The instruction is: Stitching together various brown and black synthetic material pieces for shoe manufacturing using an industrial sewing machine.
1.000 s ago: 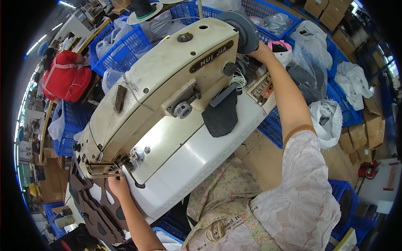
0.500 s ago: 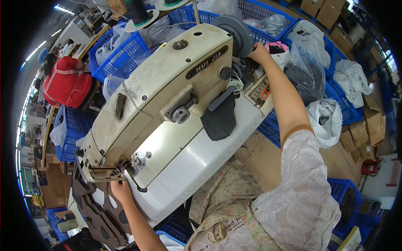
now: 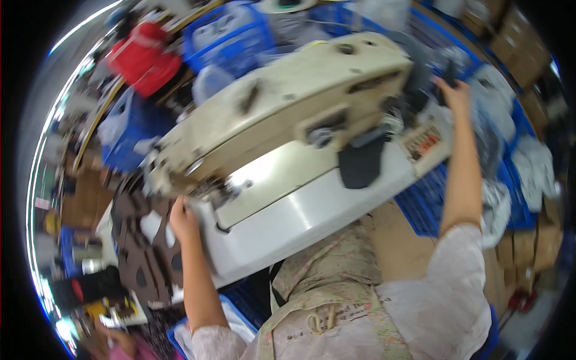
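Opening and hold indeterminable, your left grip (image 3: 184,220) and right grip (image 3: 457,96) risk injury if the nearby sewing machine (image 3: 288,90) starts.

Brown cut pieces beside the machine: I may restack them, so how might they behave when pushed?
The brown cut pieces look thin, so probably light and bendable. Staggered and overlapping, they may slide apart. Their irregular edges could snag.

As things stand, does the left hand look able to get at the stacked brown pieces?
Probably yes: the left hand is right beside the stacked brown pieces, and nothing visible stands between them, though blur hides whether the hand is holding something.
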Tool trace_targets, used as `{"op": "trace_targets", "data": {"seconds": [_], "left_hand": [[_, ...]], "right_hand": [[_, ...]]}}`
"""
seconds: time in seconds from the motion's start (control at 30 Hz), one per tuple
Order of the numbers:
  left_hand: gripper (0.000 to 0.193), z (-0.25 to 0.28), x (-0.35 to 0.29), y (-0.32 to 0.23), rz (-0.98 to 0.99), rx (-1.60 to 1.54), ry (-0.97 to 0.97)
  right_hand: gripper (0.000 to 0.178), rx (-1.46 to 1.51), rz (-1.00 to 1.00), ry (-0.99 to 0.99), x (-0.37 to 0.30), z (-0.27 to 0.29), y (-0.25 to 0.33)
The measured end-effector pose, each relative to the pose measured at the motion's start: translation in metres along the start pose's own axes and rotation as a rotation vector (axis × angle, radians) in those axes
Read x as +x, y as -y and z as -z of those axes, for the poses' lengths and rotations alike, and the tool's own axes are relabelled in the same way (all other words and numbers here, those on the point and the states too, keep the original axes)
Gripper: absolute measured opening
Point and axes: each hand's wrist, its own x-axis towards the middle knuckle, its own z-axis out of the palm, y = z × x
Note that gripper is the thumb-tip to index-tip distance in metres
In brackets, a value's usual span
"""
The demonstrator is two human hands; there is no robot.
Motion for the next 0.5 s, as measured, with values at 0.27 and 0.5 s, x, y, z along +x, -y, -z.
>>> {"op": "trace_targets", "data": {"seconds": [0.27, 0.5], "left_hand": [[0.028, 0.095, 0.010, -0.059, 0.288, -0.348, -0.567], [0.026, 0.135, -0.037, -0.105, 0.341, -0.630, -0.805]], "right_hand": [[0.061, 1.022, 0.181, 0.097, -0.192, 0.113, 0.119], [0.017, 1.024, 1.002, 0.880, -0.421, 0.091, 0.336]]}}
